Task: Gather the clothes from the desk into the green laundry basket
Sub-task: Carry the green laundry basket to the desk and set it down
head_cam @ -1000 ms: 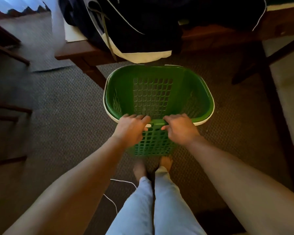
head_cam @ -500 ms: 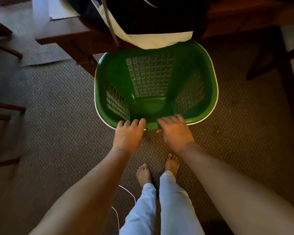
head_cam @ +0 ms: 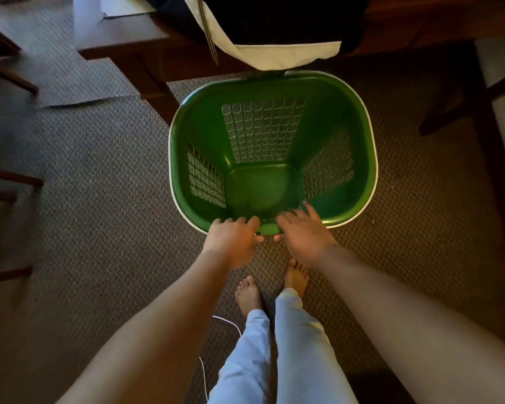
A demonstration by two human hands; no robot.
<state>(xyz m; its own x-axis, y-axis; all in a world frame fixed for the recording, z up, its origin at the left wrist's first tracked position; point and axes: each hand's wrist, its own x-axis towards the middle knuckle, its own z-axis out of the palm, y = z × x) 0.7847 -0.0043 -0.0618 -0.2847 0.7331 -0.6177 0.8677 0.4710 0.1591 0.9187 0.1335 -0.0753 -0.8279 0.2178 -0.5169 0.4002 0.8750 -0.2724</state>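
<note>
The empty green laundry basket point(head_cam: 359, 135) stands on the carpet right below the desk edge. My left hand point(head_cam: 232, 239) holds its near rim, fingers curled over the top and thumb beneath. Just to the right, my right hand point(head_cam: 302, 231) lies over the same rim with its fingers spread and fairly straight, slightly blurred. Dark clothes point(head_cam: 274, 16) with a white hem point(head_cam: 283, 55) are heaped on the wooden desk point(head_cam: 123, 39) and hang over its edge, above the basket's far rim.
A desk leg point(head_cam: 158, 91) comes down left of the basket. Dark chair legs point(head_cam: 9, 182) stand at the far left, and another dark furniture leg point(head_cam: 490, 118) at the right. A thin white cable point(head_cam: 231, 325) lies on the carpet by my bare feet.
The basket has come down from being carried tilted to standing on the carpet under the hanging clothes. My right hand's fingers have loosened and spread over the rim.
</note>
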